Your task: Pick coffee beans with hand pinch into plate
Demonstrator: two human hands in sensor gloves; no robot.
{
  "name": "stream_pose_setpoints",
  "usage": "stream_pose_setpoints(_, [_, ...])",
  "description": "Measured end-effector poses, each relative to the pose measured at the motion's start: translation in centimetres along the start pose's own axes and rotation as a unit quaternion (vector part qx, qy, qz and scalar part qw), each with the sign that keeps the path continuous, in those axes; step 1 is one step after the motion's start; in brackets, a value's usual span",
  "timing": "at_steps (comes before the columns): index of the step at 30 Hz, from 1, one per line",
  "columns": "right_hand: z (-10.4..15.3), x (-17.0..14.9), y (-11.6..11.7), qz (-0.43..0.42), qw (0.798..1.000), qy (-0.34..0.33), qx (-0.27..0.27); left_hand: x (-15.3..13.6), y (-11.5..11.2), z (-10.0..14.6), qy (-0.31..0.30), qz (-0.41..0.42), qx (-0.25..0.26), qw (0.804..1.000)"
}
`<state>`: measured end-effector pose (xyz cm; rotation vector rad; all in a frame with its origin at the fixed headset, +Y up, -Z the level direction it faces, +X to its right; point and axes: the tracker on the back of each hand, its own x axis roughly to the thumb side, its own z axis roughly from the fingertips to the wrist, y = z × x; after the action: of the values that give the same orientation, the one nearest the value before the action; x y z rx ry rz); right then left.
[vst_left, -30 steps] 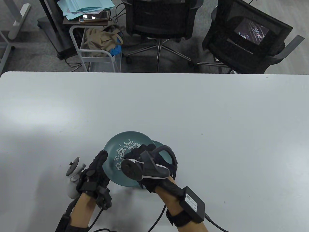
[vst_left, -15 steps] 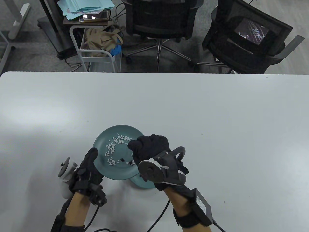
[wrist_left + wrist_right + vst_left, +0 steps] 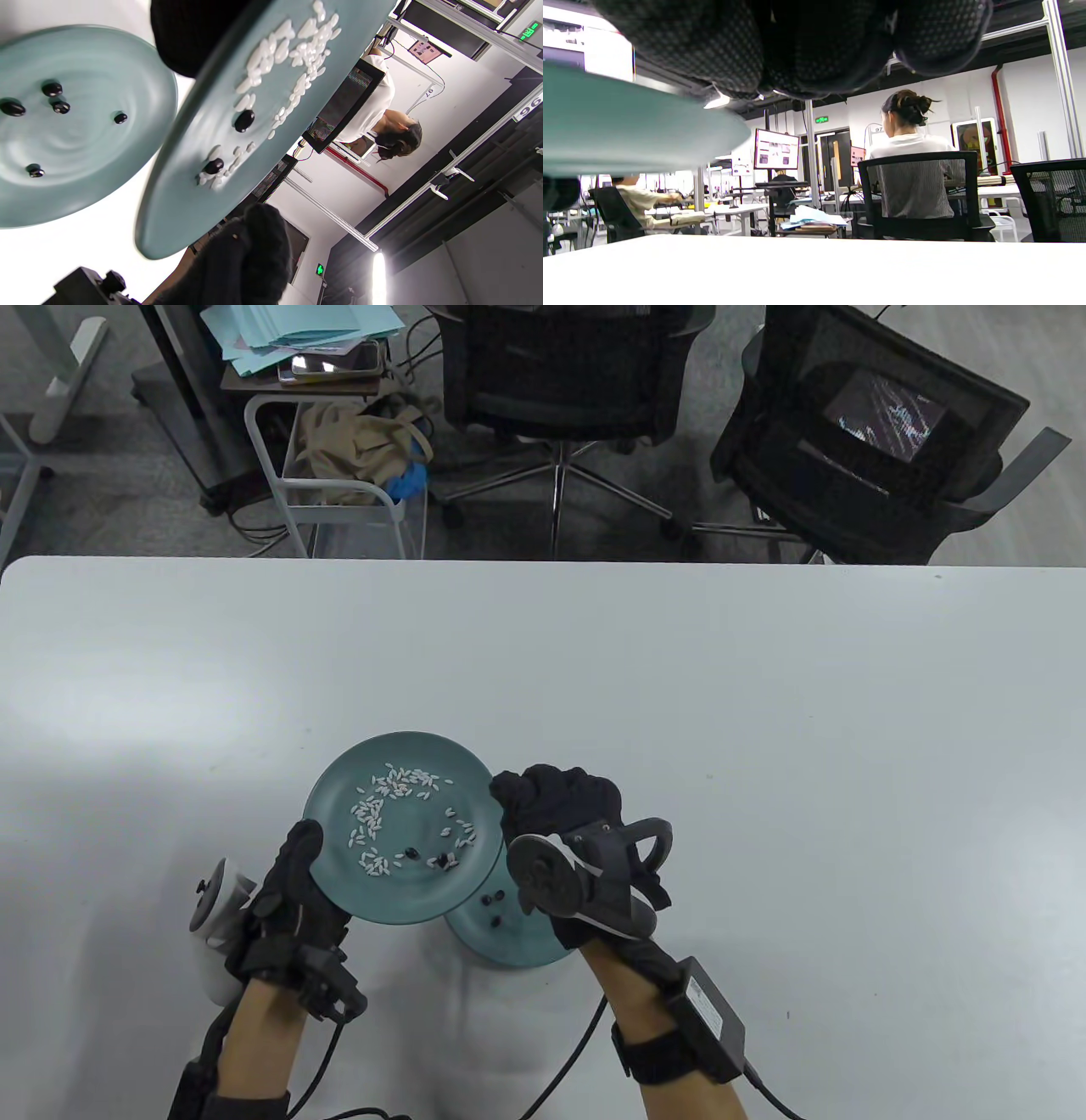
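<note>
Currently the left hand [image 3: 288,891] grips the near-left rim of the upper plate [image 3: 424,882], holding it tilted above the worktop [image 3: 764,729]. On this plate lie white grains [image 3: 394,789] with a few dark coffee beans [image 3: 412,853] among them. Partly under its near-right edge, a second plate [image 3: 517,942] sits on the worktop with several coffee beans on it. The right hand [image 3: 560,806] hovers just right of the upper plate, fingers [image 3: 509,789] curled together; whether they pinch a bean cannot be told.
</note>
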<state>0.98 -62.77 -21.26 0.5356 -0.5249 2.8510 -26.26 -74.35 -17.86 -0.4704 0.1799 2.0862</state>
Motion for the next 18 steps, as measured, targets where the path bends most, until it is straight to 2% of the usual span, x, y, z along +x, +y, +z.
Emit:
stream_pose_setpoints(10, [0.12, -0.26, 0.59, -0.013, 1.000, 0.007, 0.025, -0.20, 0.10, -0.09, 0.005, -0.001, 0.001, 1.000])
stream_pose_setpoints(18, [0.21, -0.26, 0.55, -0.012, 1.000, 0.005, 0.025, -0.26, 0.17, -0.12, 0.004, -0.002, 0.001, 1.000])
